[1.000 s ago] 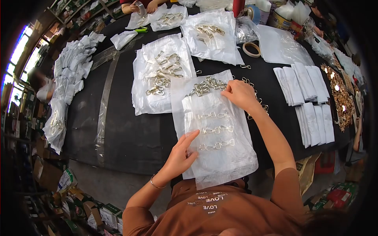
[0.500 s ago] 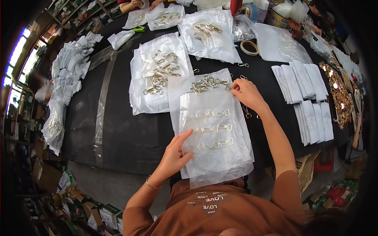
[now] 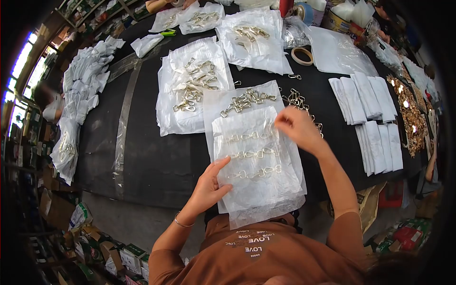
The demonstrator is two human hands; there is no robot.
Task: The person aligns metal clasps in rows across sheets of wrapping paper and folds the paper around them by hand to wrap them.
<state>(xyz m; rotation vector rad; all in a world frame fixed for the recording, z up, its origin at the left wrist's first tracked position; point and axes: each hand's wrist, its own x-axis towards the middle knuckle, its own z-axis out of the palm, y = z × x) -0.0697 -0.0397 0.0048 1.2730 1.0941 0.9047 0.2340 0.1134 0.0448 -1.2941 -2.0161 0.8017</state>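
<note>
A stack of translucent white sheets lies in front of me, with rows of metal snap hooks showing through its top layer. My left hand rests on the stack's left side, fingers apart and holding nothing. At the upper right edge of the top sheet, my right hand has thumb and fingers pinched together; it is slightly blurred, and what is between the fingertips is hidden. Loose snap hooks are heaped above the covered rows. More hooks lie on the black table beyond my right hand.
Further white sheets with hooks on them lie beyond the stack. Folded white packets sit at right, near a tape roll. Bundled white bags line the left edge. Another person's hands show at the far side.
My right hand has moved slightly down and towards me, away from the loose hooks to the top sheet's edge. That sheet's upper edge has shifted a little. My left hand stays in place.
</note>
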